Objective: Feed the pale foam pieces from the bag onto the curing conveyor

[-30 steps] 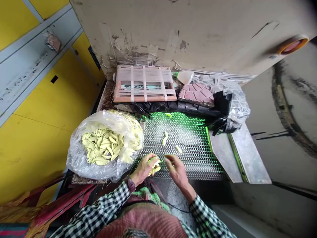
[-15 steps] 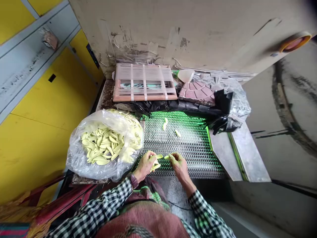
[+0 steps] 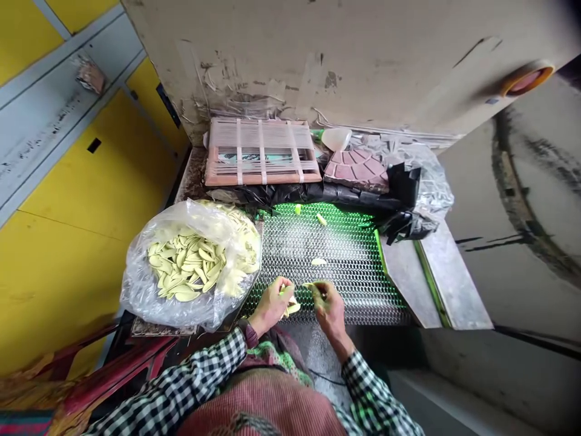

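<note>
Several pale yellow-green, leaf-shaped pieces (image 3: 293,307) are gripped in my left hand (image 3: 272,304), their ends showing below its closed fingers. A little to the right, my right hand (image 3: 330,306) pinches one such piece (image 3: 308,284) by its end. Both hands are over the near part of a metal mesh belt (image 3: 358,278). A single leaf-shaped piece (image 3: 319,261) lies flat on the mesh just beyond my hands, with two more near the far edge. To the left, a clear plastic bag (image 3: 145,266) holds a heap of these pieces (image 3: 188,266).
Black plastic sheeting (image 3: 336,195) hangs along the belt's far edge. Behind it stand a wooden frame wound with white strips (image 3: 263,178) and a pinkish tile-patterned slab (image 3: 356,171). Bare metal plates (image 3: 447,275) flank the belt on the right, and an orange-ringed button (image 3: 529,82) is on the wall.
The pieces on the belt have moved away toward the sheeting. Another piece now lies on the mesh ahead of my hands. My right hand holds a piece at nearly the same place.
</note>
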Demonstrator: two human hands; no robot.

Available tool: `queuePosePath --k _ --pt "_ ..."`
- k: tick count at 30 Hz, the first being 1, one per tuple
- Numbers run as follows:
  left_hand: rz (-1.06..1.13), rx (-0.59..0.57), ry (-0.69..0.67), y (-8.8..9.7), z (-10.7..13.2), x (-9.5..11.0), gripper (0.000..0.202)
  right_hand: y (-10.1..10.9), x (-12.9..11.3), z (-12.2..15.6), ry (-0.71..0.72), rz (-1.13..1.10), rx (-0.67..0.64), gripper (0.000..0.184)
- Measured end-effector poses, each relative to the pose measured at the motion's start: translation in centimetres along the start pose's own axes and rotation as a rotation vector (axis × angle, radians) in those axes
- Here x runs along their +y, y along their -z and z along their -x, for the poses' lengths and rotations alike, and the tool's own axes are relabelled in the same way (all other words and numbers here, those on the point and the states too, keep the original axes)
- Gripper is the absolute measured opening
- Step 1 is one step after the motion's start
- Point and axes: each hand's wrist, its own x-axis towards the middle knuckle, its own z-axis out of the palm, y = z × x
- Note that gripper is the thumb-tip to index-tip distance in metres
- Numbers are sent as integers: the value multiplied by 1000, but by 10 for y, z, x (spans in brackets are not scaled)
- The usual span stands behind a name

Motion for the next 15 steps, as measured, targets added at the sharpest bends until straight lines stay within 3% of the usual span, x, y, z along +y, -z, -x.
queuePosePath --k 2,4,6,8,12,15 --pt "117 27 72 2 1 0 26 3 16 -3 153 223 118 27" --pt "173 50 97 2 3 1 28 8 23 -3 301 352 102 24" --pt "184 64 115 1 3 3 27 14 16 0 371 368 84 24" --pt "195 51 140 -2 3 4 27 18 -4 9 357 253 57 25" --pt "244 62 133 -10 0 6 25 15 -48 28 254 -103 -199 20" --pt "275 60 121 -13 -3 4 26 8 -53 33 224 -132 -166 19"
